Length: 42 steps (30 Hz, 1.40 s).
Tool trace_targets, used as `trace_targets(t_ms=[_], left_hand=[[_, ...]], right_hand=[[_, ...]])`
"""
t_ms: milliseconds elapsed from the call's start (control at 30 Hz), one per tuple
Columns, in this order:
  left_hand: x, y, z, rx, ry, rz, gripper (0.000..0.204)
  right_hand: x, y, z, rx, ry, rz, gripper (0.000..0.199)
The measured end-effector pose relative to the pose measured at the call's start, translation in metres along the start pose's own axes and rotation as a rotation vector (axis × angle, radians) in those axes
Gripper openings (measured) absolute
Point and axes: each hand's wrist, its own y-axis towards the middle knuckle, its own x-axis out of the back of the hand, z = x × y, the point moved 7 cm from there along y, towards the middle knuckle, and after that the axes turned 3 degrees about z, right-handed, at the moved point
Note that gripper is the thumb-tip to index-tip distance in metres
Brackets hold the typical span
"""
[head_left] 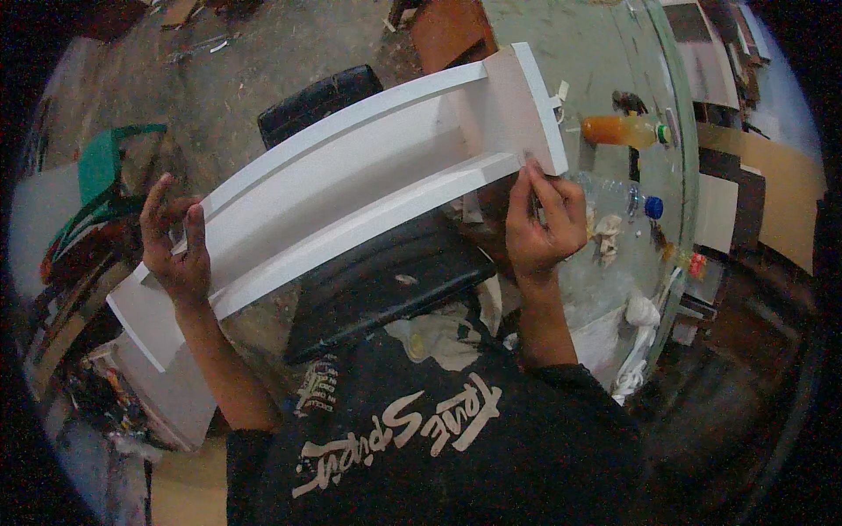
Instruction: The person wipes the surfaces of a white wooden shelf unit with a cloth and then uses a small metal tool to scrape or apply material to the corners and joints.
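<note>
A long white trough-like wooden piece [342, 171], open on its upper side, lies slanted in front of me, its right end farther away. It has two long walls and a wider board across each end. My left hand [178, 254] straddles the far wall near the left end, thumb inside and fingers beyond, some raised. At the right end board, my right hand [548, 223] has thumb and fingertips pinched together at the near corner. Whatever is between those fingertips is too small to make out.
Under the piece is a black padded seat [386, 280]. To the right, a greenish table [605, 26] carries an orange-filled bottle [618, 131] and a clear bottle with a blue cap [614, 195]. Boards [776, 202] stand beyond it. A green plastic chair [101, 167] is at left.
</note>
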Motion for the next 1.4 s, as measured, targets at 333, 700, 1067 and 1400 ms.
trace_targets(t_ms=[333, 700, 1067, 1400], left_hand=[[0.001, -0.002, 0.006, 0.021, -0.079, -0.002, 0.05], [0.006, 0.002, 0.008, -0.035, 0.118, 0.024, 0.053], [0.003, 0.001, 0.015, 0.051, -0.052, 0.013, 0.049], [0.004, -0.002, 0.017, 0.062, -0.102, -0.001, 0.045]], right_hand=[[0.006, 0.004, 0.002, 0.038, -0.069, 0.093, 0.024], [-0.001, -0.002, 0.0, 0.006, -0.088, 0.181, 0.028], [-0.001, -0.011, -0.003, 0.018, -0.069, 0.202, 0.03], [0.002, -0.019, 0.0, -0.005, -0.026, 0.055, 0.026]])
